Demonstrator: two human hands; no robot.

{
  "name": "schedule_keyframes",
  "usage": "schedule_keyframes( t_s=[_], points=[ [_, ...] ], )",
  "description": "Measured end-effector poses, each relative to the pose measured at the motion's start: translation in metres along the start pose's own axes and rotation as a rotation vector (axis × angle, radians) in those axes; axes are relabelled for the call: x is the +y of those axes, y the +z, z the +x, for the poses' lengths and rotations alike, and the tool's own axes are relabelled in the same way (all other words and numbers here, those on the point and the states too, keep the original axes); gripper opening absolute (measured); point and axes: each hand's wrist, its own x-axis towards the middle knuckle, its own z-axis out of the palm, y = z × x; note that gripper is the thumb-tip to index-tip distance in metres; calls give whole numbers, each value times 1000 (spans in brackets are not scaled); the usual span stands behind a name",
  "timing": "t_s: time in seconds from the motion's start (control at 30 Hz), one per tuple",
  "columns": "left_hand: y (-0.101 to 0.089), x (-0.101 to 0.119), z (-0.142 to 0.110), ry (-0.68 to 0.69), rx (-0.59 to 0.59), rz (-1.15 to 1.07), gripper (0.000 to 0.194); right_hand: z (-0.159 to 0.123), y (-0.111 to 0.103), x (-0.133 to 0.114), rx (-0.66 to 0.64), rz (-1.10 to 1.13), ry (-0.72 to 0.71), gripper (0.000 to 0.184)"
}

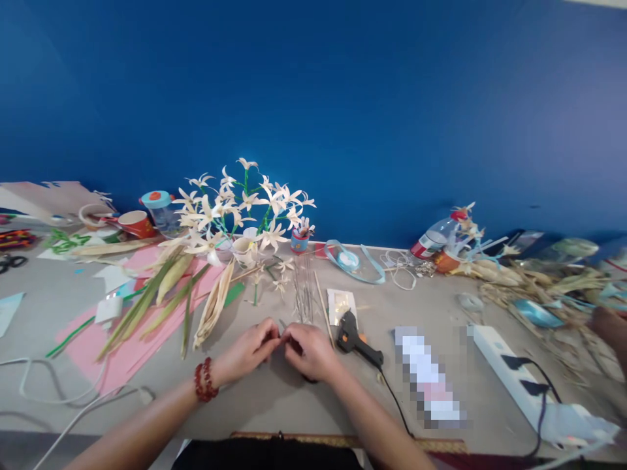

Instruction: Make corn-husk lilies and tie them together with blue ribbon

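Note:
My left hand (249,349) and my right hand (309,351) meet fingertip to fingertip low over the table. Both are closed in a pinch, and what they hold is too small and hidden to name. A thin dark tip shows just above the fingers. Beyond them lies a bundle of thin wires (304,294). To their right are a thin wooden stick (323,307) and a black glue gun (357,341), its nozzle end against a small white packet (341,305). Loose pale husk flowers (280,285) lie farther back, near a folded corn husk (214,307).
Husk flowers (247,200) on green stems stand in cups at the back. Pink paper (110,349) and green husks (142,310) cover the left. A power strip (507,372), blue ribbon (375,267) and plastic bottle (434,238) are rightward. Another person's hand (607,329) shows at far right.

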Motion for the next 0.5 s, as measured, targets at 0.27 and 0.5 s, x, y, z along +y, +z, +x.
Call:
schedule_keyframes(
  t_s=[0.27,0.5],
  points=[
    [12,-21,9,19,94,-268,24,8,-74,28,-35,-333,308,11],
    [20,-35,7,-15,169,-260,23,47,-93,60,-166,-469,337,16]
  ],
)
